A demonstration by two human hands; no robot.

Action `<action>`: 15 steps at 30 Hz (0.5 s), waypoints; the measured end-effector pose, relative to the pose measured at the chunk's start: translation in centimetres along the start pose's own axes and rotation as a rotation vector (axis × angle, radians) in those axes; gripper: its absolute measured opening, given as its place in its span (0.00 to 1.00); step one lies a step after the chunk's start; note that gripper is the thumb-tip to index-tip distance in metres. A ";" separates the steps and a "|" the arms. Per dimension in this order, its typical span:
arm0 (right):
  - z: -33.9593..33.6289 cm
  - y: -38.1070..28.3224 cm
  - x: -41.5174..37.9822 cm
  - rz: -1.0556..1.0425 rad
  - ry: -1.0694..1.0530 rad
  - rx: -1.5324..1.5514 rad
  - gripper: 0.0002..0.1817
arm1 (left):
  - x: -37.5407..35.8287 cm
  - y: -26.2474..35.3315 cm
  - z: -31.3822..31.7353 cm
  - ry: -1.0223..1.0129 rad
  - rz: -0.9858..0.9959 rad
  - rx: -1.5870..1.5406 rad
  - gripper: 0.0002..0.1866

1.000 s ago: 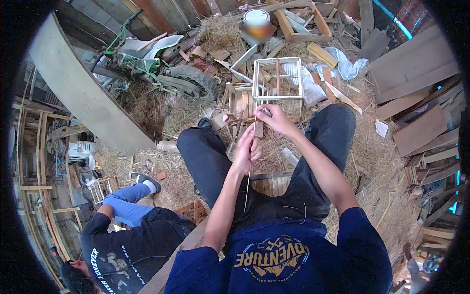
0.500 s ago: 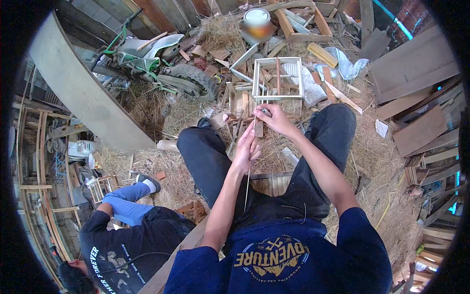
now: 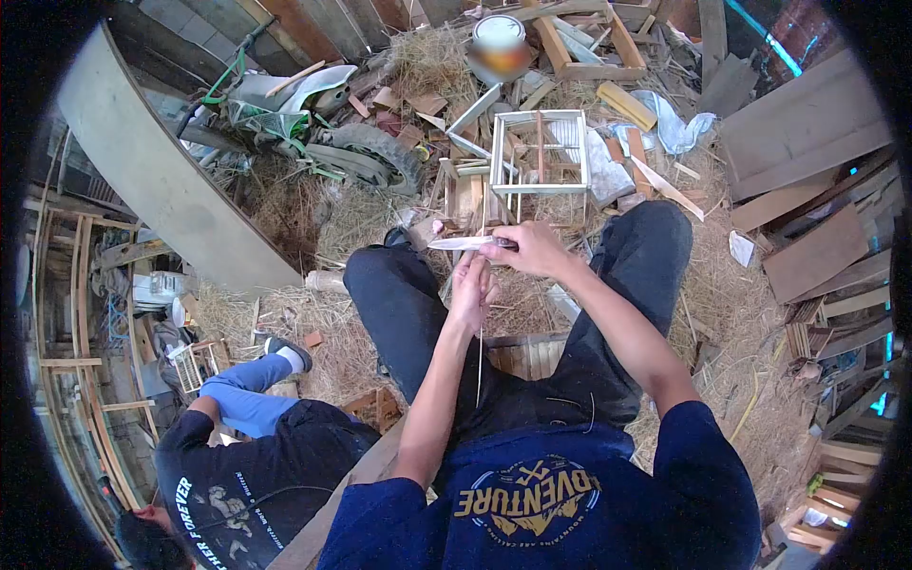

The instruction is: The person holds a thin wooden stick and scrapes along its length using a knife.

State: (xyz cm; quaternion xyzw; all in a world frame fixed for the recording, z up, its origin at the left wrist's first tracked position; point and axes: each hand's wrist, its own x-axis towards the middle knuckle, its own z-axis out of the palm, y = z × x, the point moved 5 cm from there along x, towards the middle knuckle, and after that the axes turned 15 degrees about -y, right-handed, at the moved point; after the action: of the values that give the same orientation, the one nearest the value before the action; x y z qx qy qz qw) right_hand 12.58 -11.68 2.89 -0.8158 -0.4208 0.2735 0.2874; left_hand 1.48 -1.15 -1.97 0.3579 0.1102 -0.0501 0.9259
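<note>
My right hand is closed around the dark handle of a knife. The pale blade points left and lies across a thin wooden stick. Below the blade, my left hand pinches that stick, which runs upright between my legs down toward my lap. The stick's upper end passes behind the blade toward a small wooden frame cage with thin bars, standing on the ground ahead.
A co-worker sits at the lower left beside a small slatted cage. A motorbike lies behind a leaning board. Wood scraps and straw cover the ground; panels lean at right. A white bucket stands at the back.
My right hand has turned and moved slightly down and right, so the knife blade now shows broadside, pointing left across the stick. My left hand stays on the stick, slightly lower.
</note>
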 end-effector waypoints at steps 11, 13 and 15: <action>-1.9 -0.1 -0.8 -0.134 0.190 -0.115 0.28 | -0.9 1.1 1.9 -0.107 -0.035 -0.001 0.10; -1.8 0.0 -0.9 -0.142 0.195 -0.143 0.28 | -1.0 1.1 1.7 -0.105 -0.054 0.038 0.09; -1.9 0.2 -0.9 -0.156 0.216 -0.183 0.29 | -0.9 1.1 1.6 -0.117 -0.062 0.048 0.08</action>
State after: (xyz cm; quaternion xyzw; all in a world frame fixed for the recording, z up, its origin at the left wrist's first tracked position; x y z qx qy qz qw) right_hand 13.59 -13.00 4.20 -0.8281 -0.4727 0.1214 0.2758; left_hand 1.08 -1.39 0.11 0.3728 0.0657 -0.1022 0.9199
